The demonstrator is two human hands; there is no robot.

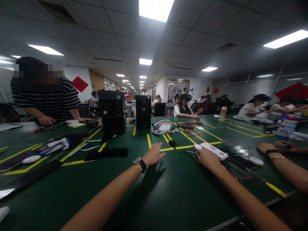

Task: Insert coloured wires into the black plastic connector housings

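Observation:
My left hand (154,154), with a watch on its wrist, is held over the green table, casting a shadow. Its fingers are stretched out, with nothing in them. A small black piece (172,143) lies ahead of it. My right hand (209,160) is closed at a bundle of coloured wires (190,153) that come out by its fingertips. The hand partly hides them. Against its far side lies a white device (215,150) like a power bank. A red wire (243,177) shows to the right of my wrist.
Two black computer cases (112,112) stand ahead, beside a white basket (161,127) and more wires (190,124). Black spiky foam (108,153) and gloves (56,146) lie left. A neighbour's hands (267,148) are close on the right. A person in stripes leans over the table's left side.

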